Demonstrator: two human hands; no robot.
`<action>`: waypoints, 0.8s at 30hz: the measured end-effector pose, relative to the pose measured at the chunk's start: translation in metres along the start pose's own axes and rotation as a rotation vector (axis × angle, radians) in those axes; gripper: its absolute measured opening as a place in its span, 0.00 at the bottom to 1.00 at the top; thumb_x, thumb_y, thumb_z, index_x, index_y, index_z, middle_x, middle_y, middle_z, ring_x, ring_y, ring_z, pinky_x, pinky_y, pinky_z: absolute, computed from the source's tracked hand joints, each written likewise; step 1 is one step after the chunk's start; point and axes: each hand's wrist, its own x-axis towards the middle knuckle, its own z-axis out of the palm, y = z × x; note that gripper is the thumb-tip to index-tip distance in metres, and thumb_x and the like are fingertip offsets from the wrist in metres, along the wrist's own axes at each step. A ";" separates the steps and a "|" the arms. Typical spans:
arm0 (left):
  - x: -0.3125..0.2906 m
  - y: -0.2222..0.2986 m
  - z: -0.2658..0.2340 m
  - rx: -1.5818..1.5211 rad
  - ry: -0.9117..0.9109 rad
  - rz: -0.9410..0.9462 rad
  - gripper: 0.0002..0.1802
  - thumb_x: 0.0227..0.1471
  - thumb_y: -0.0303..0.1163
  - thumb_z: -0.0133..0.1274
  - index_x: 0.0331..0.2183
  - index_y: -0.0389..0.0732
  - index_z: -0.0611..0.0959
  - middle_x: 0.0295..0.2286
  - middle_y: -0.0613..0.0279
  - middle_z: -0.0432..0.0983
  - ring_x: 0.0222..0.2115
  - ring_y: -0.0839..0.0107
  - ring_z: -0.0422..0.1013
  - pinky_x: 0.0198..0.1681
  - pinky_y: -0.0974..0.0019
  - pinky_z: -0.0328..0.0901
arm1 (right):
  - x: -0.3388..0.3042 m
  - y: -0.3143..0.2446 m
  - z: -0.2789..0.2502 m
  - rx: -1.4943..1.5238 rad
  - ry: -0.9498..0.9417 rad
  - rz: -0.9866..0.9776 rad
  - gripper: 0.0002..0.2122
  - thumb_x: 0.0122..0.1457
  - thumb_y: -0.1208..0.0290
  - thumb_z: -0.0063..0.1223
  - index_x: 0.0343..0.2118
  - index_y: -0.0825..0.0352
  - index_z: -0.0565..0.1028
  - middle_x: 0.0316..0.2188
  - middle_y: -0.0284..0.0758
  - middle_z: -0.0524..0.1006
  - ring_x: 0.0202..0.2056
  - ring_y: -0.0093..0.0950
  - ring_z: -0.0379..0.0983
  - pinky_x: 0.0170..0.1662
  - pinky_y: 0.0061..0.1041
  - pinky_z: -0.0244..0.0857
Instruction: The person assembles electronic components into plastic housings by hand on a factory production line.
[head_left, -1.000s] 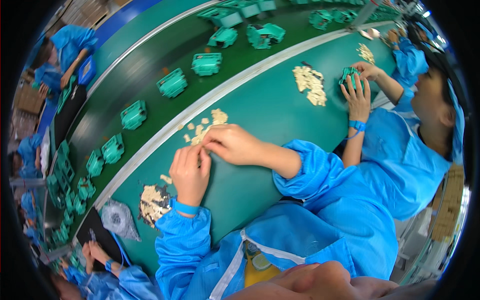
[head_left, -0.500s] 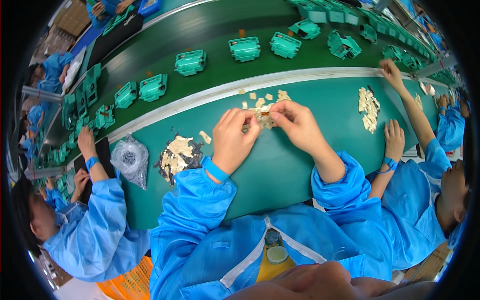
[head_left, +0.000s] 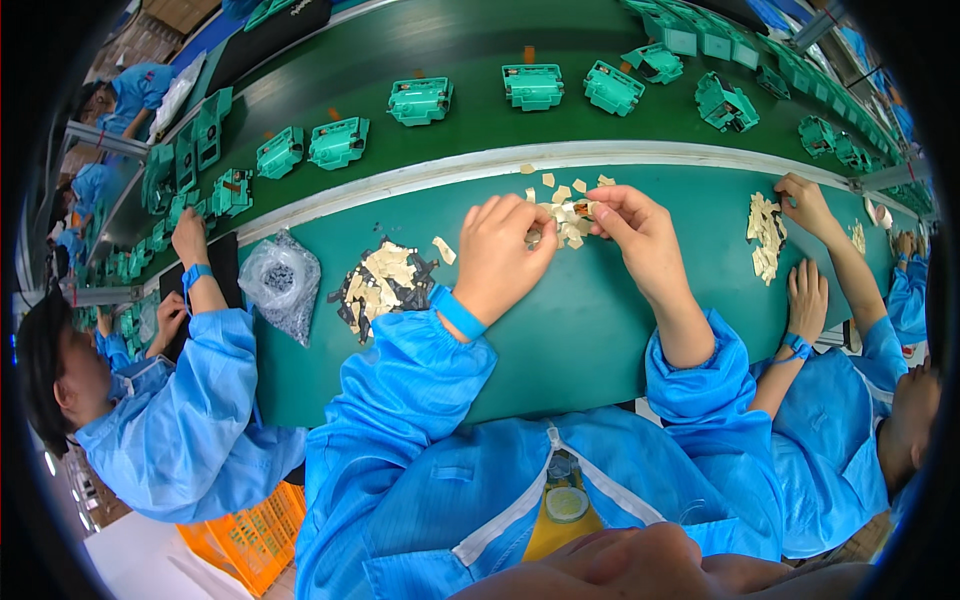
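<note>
My right hand [head_left: 645, 240] pinches a small orange-brown piece [head_left: 583, 209] between thumb and fingertips, over a loose heap of cream-coloured scraps [head_left: 572, 232]. Close beside it on the left, my left hand [head_left: 500, 255] is closed, thumb against curled fingers; whatever is in that pinch is hidden. A few single cream scraps lie beyond the hands, near the metal edge. Left of my left wrist spreads a mixed pile of cream and black flat pieces [head_left: 385, 280]. One cream strip [head_left: 444, 250] lies between that pile and my hand.
A clear plastic bag [head_left: 280, 285] of small dark parts lies at left. Past the pale rail [head_left: 400, 190], green housings [head_left: 532, 88] stand along a dark green belt [head_left: 460, 140]. Co-workers sit on both sides; one's hand [head_left: 808, 208] is by another scrap pile [head_left: 766, 240].
The whole view has shifted, with the scene now farther right and higher. My hands stay in much the same pinch. The right co-worker's raised hand has come down to the scrap pile.
</note>
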 end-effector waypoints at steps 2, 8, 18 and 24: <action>-0.001 0.002 -0.002 -0.012 -0.003 -0.002 0.04 0.48 0.29 0.60 0.28 0.41 0.82 0.27 0.64 0.75 0.30 0.62 0.72 0.36 0.60 0.63 | -0.001 -0.001 0.003 0.012 -0.001 0.002 0.07 0.65 0.76 0.51 0.43 0.72 0.76 0.33 0.30 0.78 0.33 0.18 0.73 0.40 0.19 0.69; 0.002 0.007 -0.001 -0.165 0.053 0.054 0.10 0.47 0.28 0.60 0.35 0.38 0.83 0.35 0.57 0.76 0.38 0.57 0.71 0.45 0.57 0.65 | -0.006 0.001 0.008 -0.129 -0.054 -0.127 0.05 0.63 0.78 0.53 0.39 0.72 0.74 0.34 0.33 0.79 0.35 0.21 0.76 0.40 0.21 0.71; -0.002 -0.002 0.004 -0.204 -0.013 0.061 0.05 0.47 0.27 0.61 0.30 0.40 0.81 0.31 0.65 0.78 0.36 0.62 0.71 0.42 0.61 0.62 | -0.007 -0.001 0.013 -0.439 0.009 -0.453 0.05 0.57 0.80 0.58 0.36 0.71 0.76 0.30 0.36 0.77 0.32 0.27 0.77 0.38 0.25 0.72; 0.000 -0.001 0.003 -0.184 -0.012 0.056 0.05 0.47 0.28 0.62 0.29 0.41 0.82 0.28 0.67 0.78 0.34 0.64 0.71 0.40 0.62 0.61 | -0.005 -0.001 0.013 -0.707 0.018 -0.655 0.05 0.52 0.80 0.61 0.31 0.70 0.78 0.30 0.38 0.76 0.34 0.37 0.74 0.38 0.32 0.70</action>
